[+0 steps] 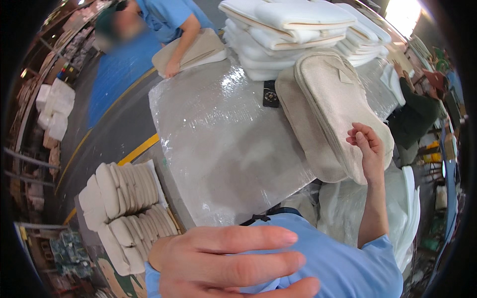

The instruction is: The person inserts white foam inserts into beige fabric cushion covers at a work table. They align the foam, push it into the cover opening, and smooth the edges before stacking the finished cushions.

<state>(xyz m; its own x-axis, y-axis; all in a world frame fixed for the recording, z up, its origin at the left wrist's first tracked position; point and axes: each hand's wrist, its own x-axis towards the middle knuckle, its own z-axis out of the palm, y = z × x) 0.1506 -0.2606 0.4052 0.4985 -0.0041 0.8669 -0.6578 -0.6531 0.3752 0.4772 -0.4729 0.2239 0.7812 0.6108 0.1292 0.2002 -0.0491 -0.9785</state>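
Close in front of the view, my left hand [223,258] is raised with its fingers spread, holding nothing. My right hand [367,149] is over the near end of a stack of beige, fabric-like pads [325,94] with rounded ends and narrowed middles. Its fingers are loosely bent and apart, with nothing seen between them; whether it touches the top pad I cannot tell. The pads lie on the right of a table covered in clear plastic film [223,144]. A small pale tag or patch [344,76] shows on the upper pad.
White foam-like pads [293,30] are piled at the table's far side. A small black object [270,94] lies beside the beige stack. Bundled beige pads [131,193] stand at the lower left. Across the table, another person's hand [172,68] rests on beige pads; someone else works at right.
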